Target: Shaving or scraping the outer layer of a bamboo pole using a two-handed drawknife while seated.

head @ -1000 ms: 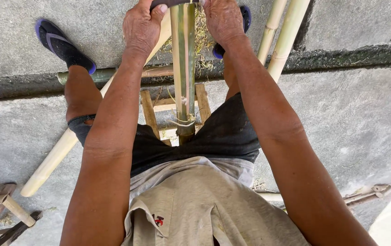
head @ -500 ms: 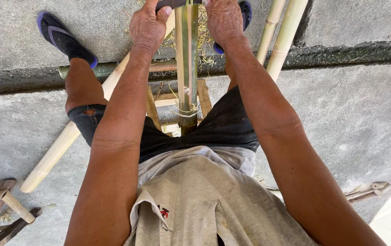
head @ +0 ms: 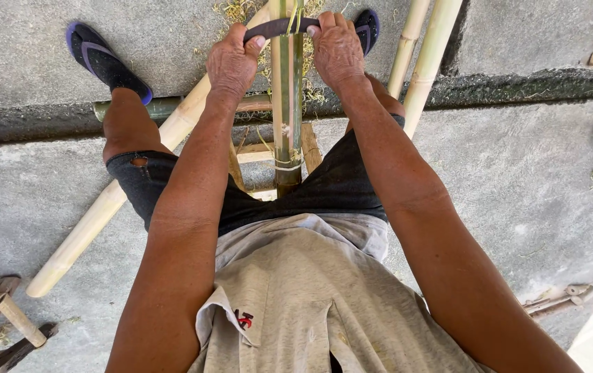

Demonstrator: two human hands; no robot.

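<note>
There is one view only, from a camera worn on the person's head. It looks almost straight down along the body, so the shirt front (head: 310, 304) fills the bottom of the picture from very near, and both forearms run up from the lower edge toward the top. The left hand (head: 233, 63) and right hand (head: 338, 50) lie near the top edge, at arm's length from the lens, on a bamboo pole (head: 287, 103) that runs up the middle. The concrete floor (head: 517, 179) lies farther off on both sides, with the feet at the top edge. No second view shares any of this.
</note>
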